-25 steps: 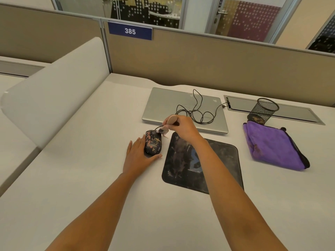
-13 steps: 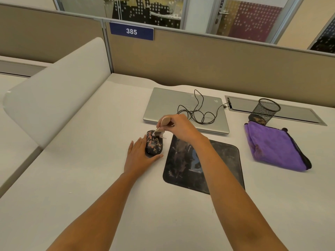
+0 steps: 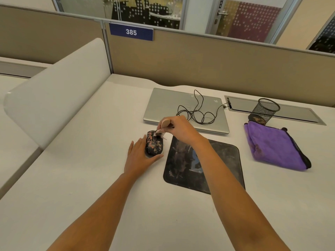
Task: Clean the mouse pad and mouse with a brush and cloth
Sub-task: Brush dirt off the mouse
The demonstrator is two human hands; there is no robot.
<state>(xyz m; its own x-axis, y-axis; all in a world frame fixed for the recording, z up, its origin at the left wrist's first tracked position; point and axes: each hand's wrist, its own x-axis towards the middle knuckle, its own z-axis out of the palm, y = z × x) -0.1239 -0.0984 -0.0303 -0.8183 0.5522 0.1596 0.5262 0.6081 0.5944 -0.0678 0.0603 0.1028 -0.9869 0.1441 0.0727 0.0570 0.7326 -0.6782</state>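
Closed laptop [image 3: 174,107], mesh pen cup [image 3: 265,111] and sign 385 [image 3: 131,31] on desk [image 3: 72,169]

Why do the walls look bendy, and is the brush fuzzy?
Head view: the wide-angle lens bows the partition along its top; the brush bristles look slightly smeared over the mouse, while the 385 sign reads crisp; light is soft, shadows faint.

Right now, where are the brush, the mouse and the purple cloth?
brush [image 3: 165,122]: head view, on its wooden handle end.
mouse [image 3: 154,145]: head view, on its patterned back.
purple cloth [image 3: 272,147]: head view, on the middle of its folded top.
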